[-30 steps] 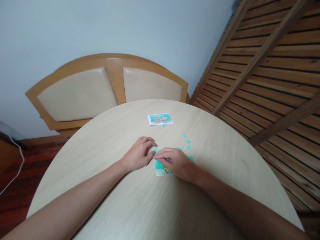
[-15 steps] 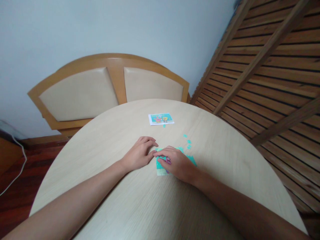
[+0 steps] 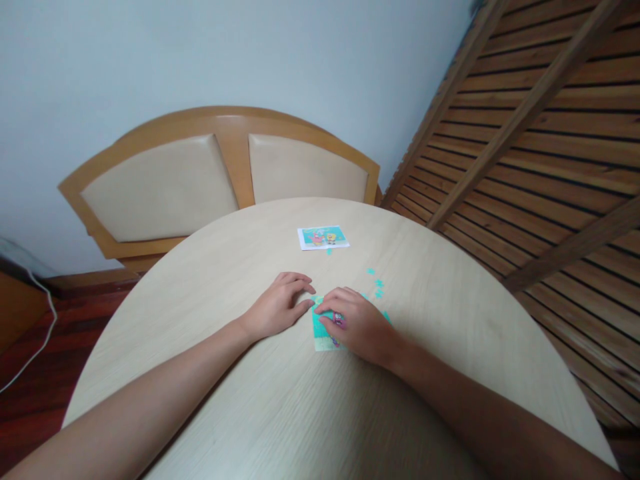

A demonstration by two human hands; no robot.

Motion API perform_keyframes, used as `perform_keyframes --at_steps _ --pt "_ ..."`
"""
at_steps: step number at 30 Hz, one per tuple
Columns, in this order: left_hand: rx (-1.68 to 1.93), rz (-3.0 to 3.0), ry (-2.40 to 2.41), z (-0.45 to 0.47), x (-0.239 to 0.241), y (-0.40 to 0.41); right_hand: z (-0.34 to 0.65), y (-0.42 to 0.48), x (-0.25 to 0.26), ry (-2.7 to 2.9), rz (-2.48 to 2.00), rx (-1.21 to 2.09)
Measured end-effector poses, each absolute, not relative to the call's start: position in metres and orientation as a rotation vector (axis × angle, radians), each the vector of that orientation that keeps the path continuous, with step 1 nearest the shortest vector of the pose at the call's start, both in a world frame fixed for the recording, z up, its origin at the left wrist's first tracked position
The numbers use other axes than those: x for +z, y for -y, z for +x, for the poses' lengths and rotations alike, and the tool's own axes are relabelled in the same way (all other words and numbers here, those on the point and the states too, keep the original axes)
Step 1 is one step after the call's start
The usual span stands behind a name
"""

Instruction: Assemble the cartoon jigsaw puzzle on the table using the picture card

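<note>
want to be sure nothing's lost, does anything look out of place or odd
A few small turquoise pieces lie loose on the table, beyond the far right part of the partly covered picture, and another piece lies by the near edge of the printed card. They look stray, being apart from the picture. Nothing visible looks damaged.

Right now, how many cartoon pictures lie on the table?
2: the card, farther off, and the puzzle, partly covered by the right hand, which may hide more.
</note>
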State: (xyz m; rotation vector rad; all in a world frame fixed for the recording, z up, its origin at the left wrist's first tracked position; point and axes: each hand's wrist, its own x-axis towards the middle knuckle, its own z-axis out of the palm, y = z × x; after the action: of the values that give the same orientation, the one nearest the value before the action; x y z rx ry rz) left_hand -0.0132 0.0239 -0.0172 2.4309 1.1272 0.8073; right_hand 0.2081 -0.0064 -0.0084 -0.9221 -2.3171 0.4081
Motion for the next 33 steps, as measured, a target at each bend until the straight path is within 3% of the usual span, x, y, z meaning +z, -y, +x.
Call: perform_keyframes --at_steps 6,16,23,28,33 --pt "0.804 2.461 -1.101 -0.014 -0.015 -0.022 0.228 0.003 0.009 2.447 -0.975 0.25" --pt "0.714 2.533 -1.107 -0.017 -0.014 -0.019 0.317 -0.045 0.025 2.23 -1.6 0.308" --pt "0.712 2.667 -0.945 -0.012 -0.003 -0.011 0.325 -0.05 0.021 2.238 -1.613 0.441" --pt "0.472 2.772 -0.575 -0.006 0.003 -0.002 0.323 -0.048 0.016 2.299 -1.573 0.513" --pt "0.446 2.829 -0.617 -0.013 0.006 -0.006 0.32 -0.046 0.02 2.315 -1.524 0.628"
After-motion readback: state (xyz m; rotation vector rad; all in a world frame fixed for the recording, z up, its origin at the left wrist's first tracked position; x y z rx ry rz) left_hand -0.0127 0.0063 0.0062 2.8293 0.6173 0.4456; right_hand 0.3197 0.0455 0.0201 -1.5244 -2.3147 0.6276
